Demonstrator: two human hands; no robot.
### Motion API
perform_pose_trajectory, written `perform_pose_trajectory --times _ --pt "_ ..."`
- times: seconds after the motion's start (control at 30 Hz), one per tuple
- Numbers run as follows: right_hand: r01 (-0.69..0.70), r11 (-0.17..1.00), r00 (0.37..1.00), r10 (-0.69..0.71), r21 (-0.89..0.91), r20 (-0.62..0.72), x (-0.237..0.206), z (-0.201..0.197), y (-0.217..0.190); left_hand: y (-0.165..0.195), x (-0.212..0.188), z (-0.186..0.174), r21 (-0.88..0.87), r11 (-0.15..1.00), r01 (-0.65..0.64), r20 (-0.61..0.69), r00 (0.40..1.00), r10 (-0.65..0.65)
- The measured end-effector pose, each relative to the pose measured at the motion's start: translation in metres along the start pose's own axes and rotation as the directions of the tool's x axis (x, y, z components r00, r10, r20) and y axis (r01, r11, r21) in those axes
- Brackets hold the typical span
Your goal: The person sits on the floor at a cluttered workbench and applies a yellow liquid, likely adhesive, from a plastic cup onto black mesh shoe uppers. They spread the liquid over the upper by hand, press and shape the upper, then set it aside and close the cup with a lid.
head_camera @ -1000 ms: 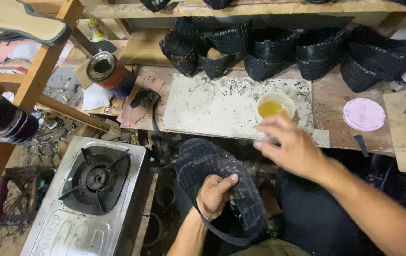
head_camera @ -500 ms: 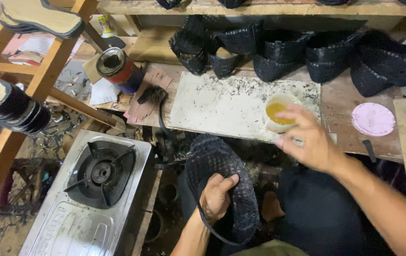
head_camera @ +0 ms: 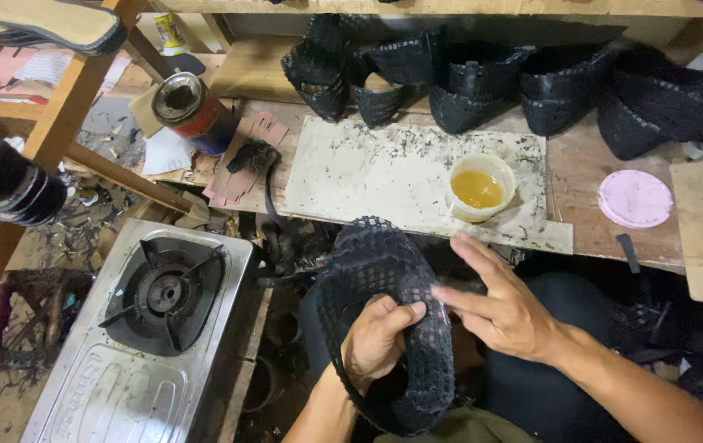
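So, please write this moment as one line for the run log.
left hand: grips black mesh shoe upper | right hand: open, fingertips at upper | round cup of yellow liquid: upright on bench

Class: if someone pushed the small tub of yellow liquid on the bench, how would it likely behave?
The tub would probably slide rather than roll, since it sits flat on the board. With no lid on it, the liquid could slop. It looks light, so a high push might tip it.

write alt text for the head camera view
A person's left hand grips a black mesh shoe upper while the right hand hovers open beside it. Ahead, a cup of yellow glue sits on a workbench; a gas stove stands left.
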State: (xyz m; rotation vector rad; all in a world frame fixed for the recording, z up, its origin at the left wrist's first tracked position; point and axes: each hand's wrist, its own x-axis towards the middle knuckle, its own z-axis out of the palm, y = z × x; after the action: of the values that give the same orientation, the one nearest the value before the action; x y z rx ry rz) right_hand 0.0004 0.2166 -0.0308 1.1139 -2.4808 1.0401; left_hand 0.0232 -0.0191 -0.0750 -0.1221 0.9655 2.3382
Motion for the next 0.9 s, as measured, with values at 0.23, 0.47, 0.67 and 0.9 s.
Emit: perform_pose_trajectory --times 0.23,0.47,0.67,0.9 --pt "0.090 0.995 0.995 -0.092 -0.050 -0.045 -0.001 -0.005 -0.003 0.002 0.001 -0.001 -0.049 0.998 -0.033 -0.056 0.998 0.030" --pt "0.108 0.990 0.993 -0.111 -0.089 -0.031 -0.002 -0.006 -0.008 0.006 0.007 0.001 -0.050 0.994 -0.094 -0.067 0.994 0.091" --pt "0.044 0.999 0.998 -0.043 0.011 -0.055 -0.004 0.000 -0.011 0.008 0.013 -0.003 -0.121 0.975 -0.188 -0.100 0.979 0.176" --pt "-0.441 0.734 0.882 0.461 0.516 0.098 0.003 0.018 -0.028 0.003 0.015 -0.012 0.445 0.886 -0.133 -0.136 0.967 0.214"
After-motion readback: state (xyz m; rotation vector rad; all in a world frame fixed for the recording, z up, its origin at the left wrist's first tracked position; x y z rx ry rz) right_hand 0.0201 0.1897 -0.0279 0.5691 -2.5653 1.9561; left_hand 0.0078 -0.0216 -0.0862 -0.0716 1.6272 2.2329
